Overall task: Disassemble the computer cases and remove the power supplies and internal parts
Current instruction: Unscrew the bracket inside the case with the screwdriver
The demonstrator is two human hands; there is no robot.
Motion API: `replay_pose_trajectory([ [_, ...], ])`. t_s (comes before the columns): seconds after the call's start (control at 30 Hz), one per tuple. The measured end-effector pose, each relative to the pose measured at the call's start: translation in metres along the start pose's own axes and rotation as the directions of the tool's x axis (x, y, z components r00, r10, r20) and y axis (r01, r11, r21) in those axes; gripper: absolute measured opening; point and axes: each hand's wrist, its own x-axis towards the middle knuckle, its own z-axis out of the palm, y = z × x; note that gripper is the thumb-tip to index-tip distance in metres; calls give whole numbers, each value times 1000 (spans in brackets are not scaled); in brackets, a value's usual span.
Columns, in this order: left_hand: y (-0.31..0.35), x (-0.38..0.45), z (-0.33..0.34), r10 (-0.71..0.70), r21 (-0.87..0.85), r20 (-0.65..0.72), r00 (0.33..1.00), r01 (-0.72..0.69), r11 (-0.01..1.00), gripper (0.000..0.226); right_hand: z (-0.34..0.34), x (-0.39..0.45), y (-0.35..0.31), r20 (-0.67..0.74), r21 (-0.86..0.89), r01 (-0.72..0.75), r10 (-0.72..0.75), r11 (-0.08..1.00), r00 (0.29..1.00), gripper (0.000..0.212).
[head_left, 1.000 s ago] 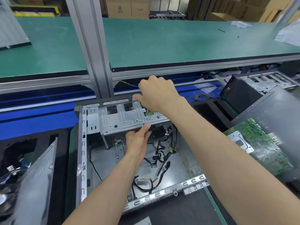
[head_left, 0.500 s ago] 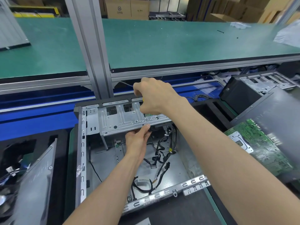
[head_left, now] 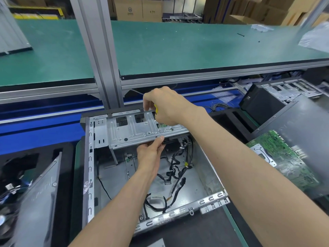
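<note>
An open grey computer case [head_left: 89, 166] lies on its side in front of me. A silver drive cage [head_left: 135, 129] spans its far end. My left hand [head_left: 151, 152] reaches up from inside the case, and its fingers and thumb grip the cage's near edge. My right hand [head_left: 167, 106] is above the cage, curled round a small screwdriver with a yellow handle [head_left: 156, 109]. Its thin shaft [head_left: 159, 128] points down onto the cage top. Black cables [head_left: 178, 164] lie loose on the case floor.
A green motherboard [head_left: 284, 157] rests on a dark panel at the right. Behind it stands another stripped case [head_left: 284, 90]. A grey side panel [head_left: 39, 198] leans at the left. A raised green bench [head_left: 178, 47] on aluminium posts runs across the back.
My right hand has lifted slightly, and its yellow screwdriver handle now shows. My left hand stays on the cage edge.
</note>
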Motion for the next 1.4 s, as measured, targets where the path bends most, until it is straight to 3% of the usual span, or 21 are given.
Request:
replay_pose_trajectory([
  [0.1, 0, 0, 0, -12, 8, -3, 1000, 12, 1000, 85, 2, -1, 0, -126, -188, -72, 49, 980, 991, 22],
  [0.2, 0, 1, 0, -19, 7, 0, 1000, 19, 1000, 86, 4, -1, -3, -190, -296, -152, 98, 943, 977, 33],
  [0.47, -2, 4, -3, -19, 9, 7, 1000, 19, 1000, 79, 7, 4, 0, -68, -141, -10, 0, 990, 998, 12],
  [0.53, -3, 4, -4, -18, 16, -1, 1000, 18, 1000, 68, 4, 4, -1, -36, -84, 6, -9, 996, 999, 20],
  [0.63, -3, 4, -3, -3, 8, -3, 1000, 3, 1000, 68, 3, 0, -4, -22, -10, 21, -21, 1000, 1000, 35],
  [0.73, -3, 4, -2, -5, 12, 14, 1000, 4, 1000, 51, 7, -1, -5, -120, -168, -43, 22, 985, 992, 21],
  [0.83, -2, 4, -3, -14, 17, 11, 1000, 14, 1000, 46, 7, 1, -6, -198, -289, -137, 80, 947, 977, 27],
  [0.9, -2, 4, -3, -21, 20, 11, 1000, 21, 1000, 43, 6, 3, -5, -190, -267, -116, 66, 956, 980, 20],
  [1.0, -2, 3, -3, -19, 11, 9, 1000, 19, 1000, 64, 8, 5, 0, -108, -181, -51, 32, 982, 994, 5],
  [1.2, -1, 3, -3, -11, 26, 1, 1000, 11, 1000, 77, 0, 3, -1, 9, 14, -5, 5, 1000, 1000, 38],
  [1.33, 2, -1, -3, -9, 60, -2, 1000, 9, 998, 71, 4, 2, -3, -133, -179, -113, 90, 977, 987, 19],
  [1.4, 5, -6, -2, 10, 114, -18, 1000, -8, 994, 55, 4, 2, -3, -160, -232, -161, 125, 959, 979, 25],
])
